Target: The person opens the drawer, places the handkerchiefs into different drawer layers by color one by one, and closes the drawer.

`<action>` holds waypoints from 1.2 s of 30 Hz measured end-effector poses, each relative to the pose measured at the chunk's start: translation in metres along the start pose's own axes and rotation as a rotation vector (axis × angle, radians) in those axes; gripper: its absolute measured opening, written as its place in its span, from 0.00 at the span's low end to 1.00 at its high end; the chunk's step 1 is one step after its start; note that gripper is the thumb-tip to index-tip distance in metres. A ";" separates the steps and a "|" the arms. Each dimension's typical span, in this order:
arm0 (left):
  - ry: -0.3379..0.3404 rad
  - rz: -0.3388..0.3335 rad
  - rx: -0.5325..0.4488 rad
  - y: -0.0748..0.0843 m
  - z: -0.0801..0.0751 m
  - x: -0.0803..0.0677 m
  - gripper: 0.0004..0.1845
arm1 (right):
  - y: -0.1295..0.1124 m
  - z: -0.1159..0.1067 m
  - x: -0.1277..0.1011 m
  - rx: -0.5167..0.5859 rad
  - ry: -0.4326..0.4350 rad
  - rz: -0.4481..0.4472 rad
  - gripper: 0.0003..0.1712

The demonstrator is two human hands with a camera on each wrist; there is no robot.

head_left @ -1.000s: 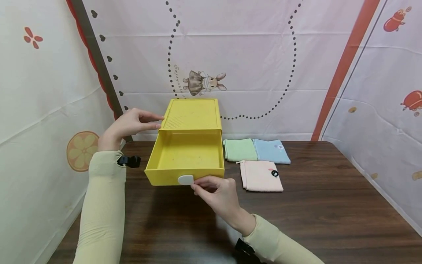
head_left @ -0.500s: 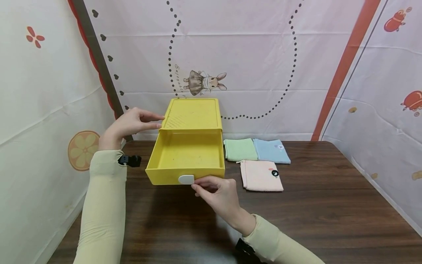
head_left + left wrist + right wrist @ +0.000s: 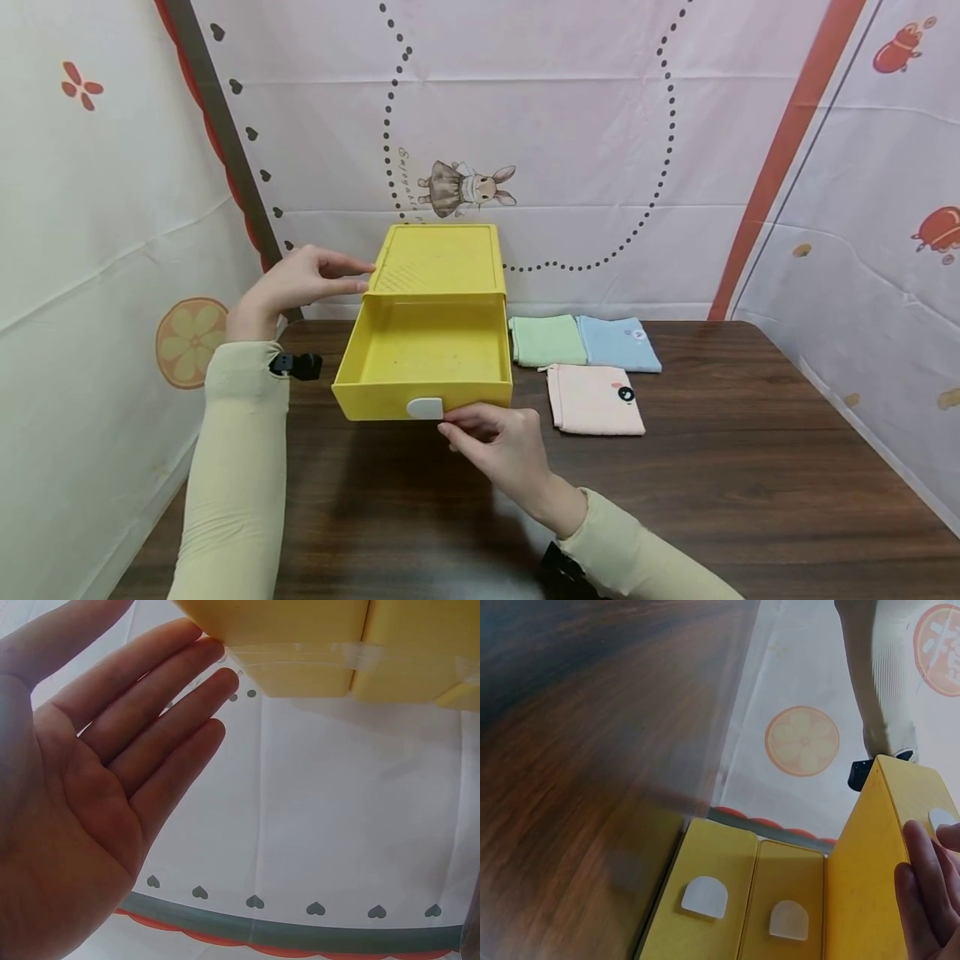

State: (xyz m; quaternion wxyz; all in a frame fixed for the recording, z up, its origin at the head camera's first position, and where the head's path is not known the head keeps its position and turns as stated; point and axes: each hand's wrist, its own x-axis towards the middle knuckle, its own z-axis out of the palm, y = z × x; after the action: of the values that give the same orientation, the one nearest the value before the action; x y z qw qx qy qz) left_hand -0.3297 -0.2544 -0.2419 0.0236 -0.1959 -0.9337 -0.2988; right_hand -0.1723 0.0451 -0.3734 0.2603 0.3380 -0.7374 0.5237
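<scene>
Head view: yellow drawer box stands at the back left of the dark wooden surface, its drawer pulled out toward the person. Left hand rests against the left top edge of the box casing, fingers straight, grip apart, nothing enclosed. Left wrist view confirms: open palm, fingertips just touching the yellow corner.

Right hand sits at the drawer front, fingertips at its lower edge just right of the white tab handle. Thumb and forefinger appear pinched together on that edge, grip clamped on the drawer front. Right wrist view shows the fingers laid on the yellow front panel.

Right of the box, three folded cloths lie flat: green, blue just beside it, pink in front of both.
</scene>
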 end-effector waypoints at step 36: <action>-0.001 0.011 0.007 -0.002 0.001 0.001 0.27 | 0.041 -0.056 -0.031 -0.190 -0.179 -0.009 0.03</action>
State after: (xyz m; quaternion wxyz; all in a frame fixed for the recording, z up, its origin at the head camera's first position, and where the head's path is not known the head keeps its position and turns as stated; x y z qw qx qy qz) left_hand -0.3309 -0.2549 -0.2438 0.0256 -0.2011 -0.9336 -0.2955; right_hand -0.1823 0.1144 -0.4029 0.2264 0.3606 -0.8025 0.4181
